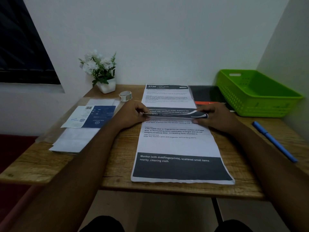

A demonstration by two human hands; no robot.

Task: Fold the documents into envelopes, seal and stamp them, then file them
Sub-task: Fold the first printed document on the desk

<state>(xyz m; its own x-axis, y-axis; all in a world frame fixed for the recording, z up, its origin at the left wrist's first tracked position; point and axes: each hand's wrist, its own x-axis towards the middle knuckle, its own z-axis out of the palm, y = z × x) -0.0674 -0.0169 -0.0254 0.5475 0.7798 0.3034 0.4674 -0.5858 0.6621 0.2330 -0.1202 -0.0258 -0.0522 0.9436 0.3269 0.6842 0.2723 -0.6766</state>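
A printed document (178, 144) lies lengthwise on the wooden desk (117, 164), its dark band nearest me. Its far edge is curled up off the desk. My left hand (132, 113) pinches that raised edge at its left corner, and my right hand (215, 116) pinches it at the right corner. A second printed sheet (167, 96) lies flat beyond it. White envelopes (75, 139) are stacked at the left, with a blue-and-white packet (93, 117) on top. A small roll of stamps or tape (125, 96) stands behind them.
A green plastic basket (257, 92) sits at the back right corner. A dark folder with an orange strip (209, 96) lies beside it. A blue pen (274, 141) rests along the right edge. A white pot of flowers (102, 72) stands at the back left.
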